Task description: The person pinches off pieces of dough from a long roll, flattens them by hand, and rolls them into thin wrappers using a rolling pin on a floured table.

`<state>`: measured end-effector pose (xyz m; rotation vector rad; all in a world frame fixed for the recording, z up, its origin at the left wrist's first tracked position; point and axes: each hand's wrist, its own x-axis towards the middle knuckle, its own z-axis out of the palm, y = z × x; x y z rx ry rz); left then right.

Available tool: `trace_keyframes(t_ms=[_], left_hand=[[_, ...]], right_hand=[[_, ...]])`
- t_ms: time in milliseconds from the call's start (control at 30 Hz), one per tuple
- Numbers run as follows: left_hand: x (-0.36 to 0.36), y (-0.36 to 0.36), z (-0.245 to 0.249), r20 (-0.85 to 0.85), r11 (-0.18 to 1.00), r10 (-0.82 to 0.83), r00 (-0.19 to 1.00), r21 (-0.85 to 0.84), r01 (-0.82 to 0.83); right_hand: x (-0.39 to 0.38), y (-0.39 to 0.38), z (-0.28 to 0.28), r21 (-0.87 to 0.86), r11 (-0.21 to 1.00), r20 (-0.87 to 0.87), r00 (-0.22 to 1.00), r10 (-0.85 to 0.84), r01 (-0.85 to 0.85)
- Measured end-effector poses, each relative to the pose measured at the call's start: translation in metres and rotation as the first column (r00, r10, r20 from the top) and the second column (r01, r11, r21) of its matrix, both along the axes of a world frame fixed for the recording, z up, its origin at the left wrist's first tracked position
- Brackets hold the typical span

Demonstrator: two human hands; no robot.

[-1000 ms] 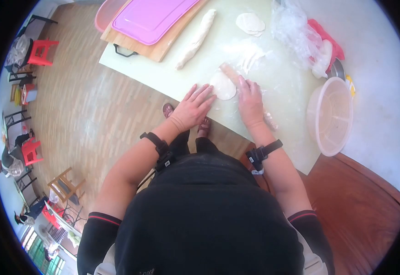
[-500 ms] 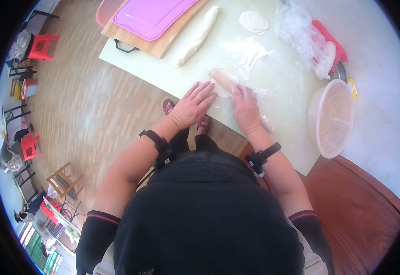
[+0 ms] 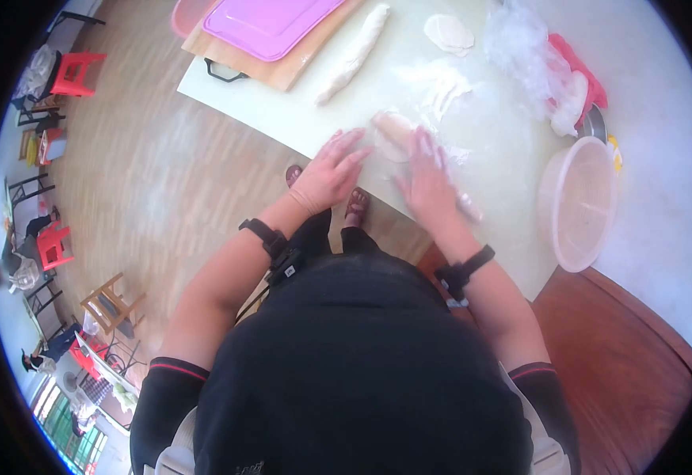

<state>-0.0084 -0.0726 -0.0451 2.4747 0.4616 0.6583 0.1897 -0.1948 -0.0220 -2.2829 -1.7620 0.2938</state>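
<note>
A small rolling pin (image 3: 469,207) lies slantwise on the pale green tabletop, its far end over a thin round of dough (image 3: 390,150). My right hand (image 3: 430,180) rests flat across the pin's middle, fingers stretched out and somewhat blurred, thumb apart. To the left of the dough round, my left hand (image 3: 331,172) is open with spread fingers near the table's edge, holding nothing. Farther back lies a long floured dough roll (image 3: 354,55). Flattened dough rounds (image 3: 449,35) sit beyond a patch of loose flour (image 3: 441,87).
A wooden board (image 3: 286,73) with a pink plastic lid (image 3: 270,28) occupies the table's far left. At the right are clear plastic bags (image 3: 524,59), a red bag (image 3: 575,67) and a pale pink basket (image 3: 575,206). A brown wooden surface (image 3: 615,372) stands at lower right.
My right hand has flattened out over the rolling pin, its fingers now extended. My left hand has drawn slightly away from the dough round. The view has shifted a little.
</note>
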Motion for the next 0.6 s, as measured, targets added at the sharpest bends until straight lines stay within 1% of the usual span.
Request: trace_keyframes(t_ms=[33,67,100,133,167,233,267,300,367,400,433,467,500,533,567,600], left_hand=[[-0.005,0.003,0.003,0.031,0.999,0.053,0.998,-0.011,-0.053],[-0.011,0.004,0.005,0.028,0.999,0.053,0.998,-0.017,-0.052],[-0.017,0.009,0.009,0.05,0.993,0.117,0.992,-0.029,-0.115],[-0.021,0.015,0.012,0.072,0.983,0.18,0.981,-0.038,-0.178],[-0.027,0.019,0.017,0.07,0.983,0.179,0.981,-0.039,-0.177],[-0.036,0.026,0.025,0.058,0.968,0.246,0.968,-0.058,-0.243],[-0.041,0.028,0.026,0.055,0.969,0.243,0.968,-0.053,-0.24],[-0.045,0.028,0.027,0.043,0.96,0.275,0.961,-0.065,-0.272],[-0.049,0.026,0.036,0.036,0.947,0.315,0.948,-0.071,-0.312],[-0.05,0.023,0.043,-0.03,0.94,0.306,0.951,-0.146,-0.307],[-0.049,0.022,0.053,-0.094,0.925,0.3,0.949,-0.216,-0.313],[-0.046,0.027,0.059,-0.095,0.919,0.327,0.94,-0.2,-0.339],[-0.04,0.036,0.064,-0.157,0.955,0.103,0.982,-0.259,-0.142],[-0.037,0.041,0.075,-0.208,0.943,-0.121,0.971,-0.33,0.047],[-0.025,0.043,0.099,-0.283,0.942,-0.252,0.925,-0.291,0.168],[-0.007,0.047,0.129,-0.363,0.92,-0.372,0.854,-0.263,0.289]], right_hand=[[-0.007,-0.012,0.001,-0.002,0.995,-0.021,0.995,0.098,-0.099],[-0.012,-0.021,0.002,-0.006,0.98,-0.044,0.98,0.196,-0.197],[-0.01,-0.02,0.002,-0.009,0.98,-0.046,0.979,0.196,-0.197],[-0.004,-0.014,0.001,-0.028,0.988,0.045,0.987,0.153,-0.152],[-0.001,-0.011,0.001,-0.044,0.994,0.133,0.985,0.109,-0.104],[-0.001,-0.005,0.002,-0.039,0.997,0.099,0.992,0.073,-0.07],[-0.002,-0.003,0.003,-0.029,0.999,0.07,0.997,0.04,-0.038],[-0.006,-0.008,0.005,-0.023,0.999,0.068,0.997,0.039,-0.037],[-0.017,-0.025,0.007,-0.061,0.966,-0.032,0.967,0.251,-0.252],[-0.017,-0.027,0.006,-0.086,0.963,-0.042,0.967,0.251,-0.254],[-0.01,-0.022,0.0,-0.073,0.959,-0.039,0.962,0.271,-0.273],[-0.002,-0.018,-0.007,-0.069,0.978,0.073,0.977,0.201,-0.196],[0.004,-0.013,-0.012,-0.054,0.99,0.173,0.975,0.136,-0.128],[0.008,-0.01,-0.013,-0.034,0.985,0.158,0.972,0.175,-0.172],[0.013,-0.009,-0.013,-0.031,0.988,0.154,0.976,0.154,-0.151],[0.018,-0.007,-0.012,-0.026,0.991,0.154,0.979,0.131,-0.129]])
